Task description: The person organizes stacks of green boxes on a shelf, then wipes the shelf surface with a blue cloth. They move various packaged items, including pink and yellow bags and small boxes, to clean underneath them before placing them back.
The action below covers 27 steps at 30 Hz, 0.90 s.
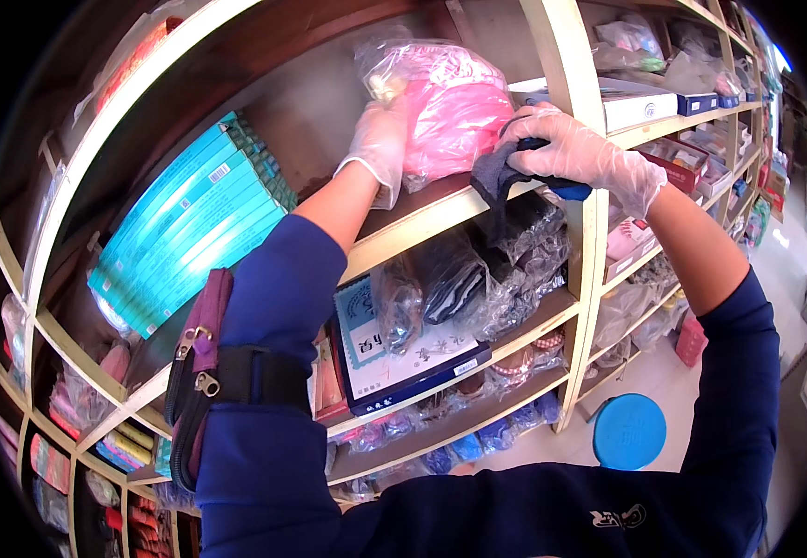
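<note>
My left hand [382,136], in a clear disposable glove, grips the left side of a pink bundle [448,118] wrapped in clear plastic. The bundle rests on a wooden shelf [410,227] or just above it; I cannot tell which. My right hand [571,143], gloved the same way, holds a dark grey cloth [494,178] at the bundle's right side, beside the shelf upright [585,230]. Part of the cloth hangs over the shelf's front edge. Left of the bundle, a row of turquoise boxes [197,227] leans on the same shelf.
Below are plastic-wrapped goods [455,286] and a flat white-and-blue box [410,356]. White boxes [637,104] fill part of the shelf to the right. A blue round stool [629,431] stands on the floor. A purple zipped pouch [201,370] is strapped to my left upper arm.
</note>
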{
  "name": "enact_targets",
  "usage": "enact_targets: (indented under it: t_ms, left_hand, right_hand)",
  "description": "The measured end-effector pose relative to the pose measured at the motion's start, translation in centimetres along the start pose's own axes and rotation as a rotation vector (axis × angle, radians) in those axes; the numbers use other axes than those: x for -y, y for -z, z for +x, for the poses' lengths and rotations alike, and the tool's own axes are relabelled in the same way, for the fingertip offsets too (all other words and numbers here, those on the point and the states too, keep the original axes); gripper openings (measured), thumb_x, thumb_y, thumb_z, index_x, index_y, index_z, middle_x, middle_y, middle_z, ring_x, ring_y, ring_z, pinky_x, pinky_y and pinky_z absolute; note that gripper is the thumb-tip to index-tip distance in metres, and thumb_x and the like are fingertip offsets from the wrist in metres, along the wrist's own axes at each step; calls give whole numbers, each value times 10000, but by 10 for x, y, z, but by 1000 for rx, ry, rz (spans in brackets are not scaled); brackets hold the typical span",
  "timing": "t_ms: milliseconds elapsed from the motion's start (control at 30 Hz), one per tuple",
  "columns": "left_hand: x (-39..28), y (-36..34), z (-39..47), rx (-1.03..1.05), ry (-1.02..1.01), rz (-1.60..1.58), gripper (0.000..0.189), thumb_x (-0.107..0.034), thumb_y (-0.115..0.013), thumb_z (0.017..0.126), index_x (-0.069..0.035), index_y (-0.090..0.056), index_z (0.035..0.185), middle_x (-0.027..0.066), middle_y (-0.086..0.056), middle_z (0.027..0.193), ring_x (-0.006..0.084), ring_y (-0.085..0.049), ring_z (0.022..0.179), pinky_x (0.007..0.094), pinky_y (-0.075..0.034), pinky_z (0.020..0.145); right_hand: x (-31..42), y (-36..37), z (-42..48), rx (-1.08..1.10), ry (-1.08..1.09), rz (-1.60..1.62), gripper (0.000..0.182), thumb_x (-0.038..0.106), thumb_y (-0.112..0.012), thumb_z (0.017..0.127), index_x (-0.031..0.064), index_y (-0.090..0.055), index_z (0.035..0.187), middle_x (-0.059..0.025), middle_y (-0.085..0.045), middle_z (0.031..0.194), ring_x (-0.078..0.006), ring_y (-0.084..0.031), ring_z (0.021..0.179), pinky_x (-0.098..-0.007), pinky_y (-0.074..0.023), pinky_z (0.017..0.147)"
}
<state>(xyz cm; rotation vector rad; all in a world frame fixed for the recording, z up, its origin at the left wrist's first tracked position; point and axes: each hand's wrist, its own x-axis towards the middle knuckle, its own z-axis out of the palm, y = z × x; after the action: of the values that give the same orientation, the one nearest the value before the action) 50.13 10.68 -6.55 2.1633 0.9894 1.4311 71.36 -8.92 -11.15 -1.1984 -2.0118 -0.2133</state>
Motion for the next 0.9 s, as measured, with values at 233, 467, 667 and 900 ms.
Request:
enact_targets:
  t_ms: [233,467,667,900]
  left_hand:
    - [-4,45,-45,-106,66,123,353,-353,-575,905,-8,-631,951,146,-670,842,263,-634,730,385,-491,692]
    - [5,86,-65,-132,41,48,290,-291,-573,922,-6,-608,885,65,-602,685,144,-512,521,323,-403,479]
    - [14,142,-84,-117,172,53,272,-300,-558,932,-41,-592,855,38,-566,608,123,-469,419,293,-346,364]
    - [35,174,-71,83,300,245,388,-391,-512,923,-13,-581,973,70,-581,659,158,-537,458,292,-433,381]
  right_hand:
    - [-2,2,-1,21,97,41,286,123,-672,772,108,-689,1057,-95,-598,1120,-273,-470,1170,-363,-362,1038]
    - [6,-3,5,24,232,-33,308,251,-672,767,85,-695,1026,-103,-619,1119,-308,-495,1147,-376,-386,1019]
    - [44,-42,41,85,308,69,359,341,-649,750,97,-693,1010,-136,-626,1064,-312,-564,1070,-370,-435,957]
    - [75,-62,73,289,50,193,355,302,-669,766,56,-679,1022,-152,-605,1086,-302,-546,1087,-357,-421,970]
